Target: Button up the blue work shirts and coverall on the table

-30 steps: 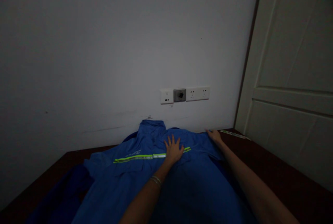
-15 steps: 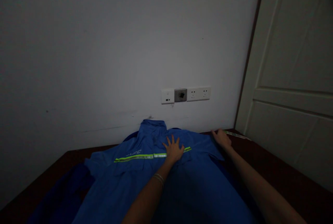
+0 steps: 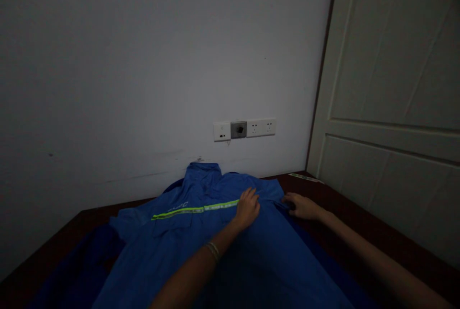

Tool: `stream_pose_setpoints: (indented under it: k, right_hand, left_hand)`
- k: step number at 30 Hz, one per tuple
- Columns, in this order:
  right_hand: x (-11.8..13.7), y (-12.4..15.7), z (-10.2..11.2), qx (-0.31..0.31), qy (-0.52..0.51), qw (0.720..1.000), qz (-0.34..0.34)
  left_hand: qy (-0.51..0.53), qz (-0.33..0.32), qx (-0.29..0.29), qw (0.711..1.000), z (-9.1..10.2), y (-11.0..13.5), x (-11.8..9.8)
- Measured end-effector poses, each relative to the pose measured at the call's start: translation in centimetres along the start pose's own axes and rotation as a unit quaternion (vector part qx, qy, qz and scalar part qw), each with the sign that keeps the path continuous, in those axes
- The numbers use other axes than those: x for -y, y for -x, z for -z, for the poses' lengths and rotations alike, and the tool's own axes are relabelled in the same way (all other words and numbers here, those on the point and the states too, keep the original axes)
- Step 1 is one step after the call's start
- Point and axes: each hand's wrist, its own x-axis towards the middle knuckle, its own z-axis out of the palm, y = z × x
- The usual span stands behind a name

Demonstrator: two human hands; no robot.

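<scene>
A blue short-sleeved work shirt (image 3: 201,246) lies spread out, its stand-up collar (image 3: 203,170) against the wall. A yellow-green and silver reflective stripe (image 3: 179,212) runs across the chest, below some pale lettering. My left hand (image 3: 247,208) rests on the right end of that stripe, fingers slightly bent and not gripping. At the lower edge of the right sleeve (image 3: 268,189), my right hand (image 3: 301,205) pinches the fabric between thumb and fingers. Darker blue cloth (image 3: 81,266) shows beneath the shirt on both sides.
The dark reddish-brown surface (image 3: 359,232) meets a white wall (image 3: 143,60) behind. Sockets and switches (image 3: 260,127) are set in the wall above the collar. A pale panelled door (image 3: 388,84) stands at right, with a thin printed strip (image 3: 305,177) near its foot.
My right hand has moved from the sleeve's upper outer end down to its lower edge. My left hand's spread fingers have drawn together and bent, shifting right along the chest. The view has turned right.
</scene>
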Motion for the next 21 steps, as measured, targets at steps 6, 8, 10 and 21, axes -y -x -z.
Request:
stream_pose_setpoints:
  k: [6, 8, 10, 21]
  right_hand:
    - [-0.7, 0.1, -0.7, -0.015, 0.136, 0.989, 0.057]
    - [-1.4, -0.2, -0.8, -0.032, 0.190, 0.978, 0.077]
    - [-2.1, -0.6, -0.9, -0.049, 0.236, 0.966, 0.096]
    - [-3.9, -1.5, -2.4, -0.075, 0.299, 0.942, 0.130]
  left_hand:
    - [0.040, -0.025, 0.095, 0.994, -2.8, 1.0, -5.2]
    - [0.043, -0.014, 0.115, 0.992, -3.1, 1.7, -5.6]
    - [0.054, -0.030, 0.137, 0.989, -3.0, 2.2, -5.5]
    - [0.080, -0.044, 0.181, 0.979, -2.0, 2.3, -5.4]
